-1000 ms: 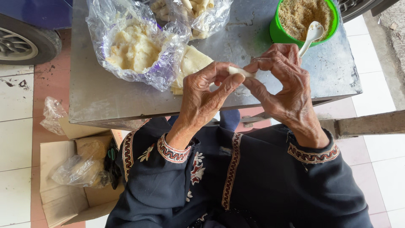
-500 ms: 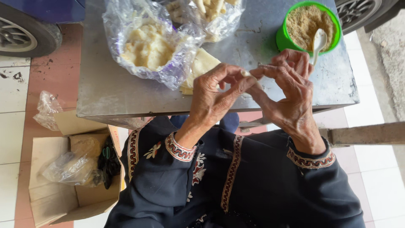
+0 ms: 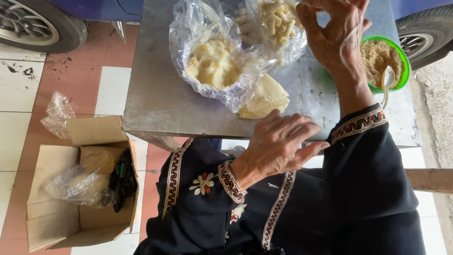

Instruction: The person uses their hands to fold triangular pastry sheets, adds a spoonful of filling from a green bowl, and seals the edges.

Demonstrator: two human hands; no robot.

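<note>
Left hand [image 3: 278, 144]: low at the near table edge, palm down, fingers loosely spread and slightly curled, holding nothing; fingertips just short of the stack of pale folded wrappers [image 3: 265, 99].

Right hand [image 3: 337, 30]: raised and reaching far across, over the bag of finished rolls [image 3: 276, 23]; fingers bent, thumb drawn toward the fingertips as if pinching. Contents of that pinch hidden from this angle, so cannot tell whether a roll is held or already let go.

Just right of the right wrist: green bowl [image 3: 400, 56] of brown crumbly filling, white spoon [image 3: 388, 80] leaning on its near rim.

Left of the right hand, beyond the left: clear bag of pale mash [image 3: 214, 63], mouth open, touching the wrappers.

Beneath all: grey metal table [image 3: 155, 104].

Down and left of the left hand, on the tiled floor: open cardboard box [image 3: 56, 222] with plastic bags inside.

Risks, as judgement:
- Right sleeve hanging close over the spoon handle; a careless draw back likely to catch it and tip filling onto the table.
- Roll bag heaped and slack-sided; a roll set on the slope apt to slide out.
- Wrappers uncovered near the edge; likely to dry, or be brushed off by the left hand.
</note>
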